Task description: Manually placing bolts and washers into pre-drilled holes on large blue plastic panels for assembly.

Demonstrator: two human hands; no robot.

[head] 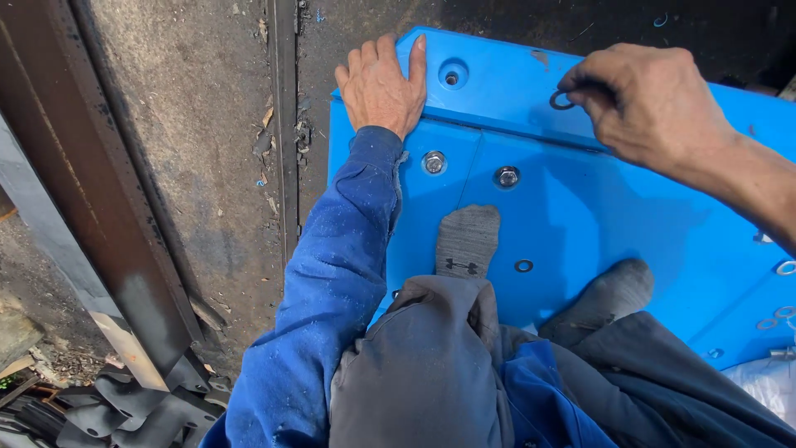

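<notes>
A small dark metal washer point(561, 100), a thin flat ring, is pinched between the fingertips of the right hand point(651, 104), held just above the upper part of a bright blue plastic panel point(630, 216). The right hand is curled closed around the ring, thumb and forefinger gripping it, and it reaches in from the right side of the view.

The left hand point(383, 83) lies well apart from the washer, at the panel's upper left corner. It is open and flat, palm down, fingers spread over the edge, gripping nothing. Its arm wears a blue sleeve point(332, 282).

Just right of the left hand's fingers is a round recessed hole point(452, 76) in the blue surface. Below the left hand, two bolts with washers point(434, 162) point(507, 176) sit seated in the panel, side by side across a seam. A loose ring point(523, 265) lies lower down on the panel, and more rings point(785, 267) lie near the right edge.

The person's two feet in grey socks point(467, 236) point(609, 290) rest on the panel, with dark trousers point(423, 365) below. Left of the panel is a rough, dirty concrete floor point(191, 124), crossed by a dark metal beam point(91, 182), with dark metal pieces point(141, 406) heaped at the lower left.
</notes>
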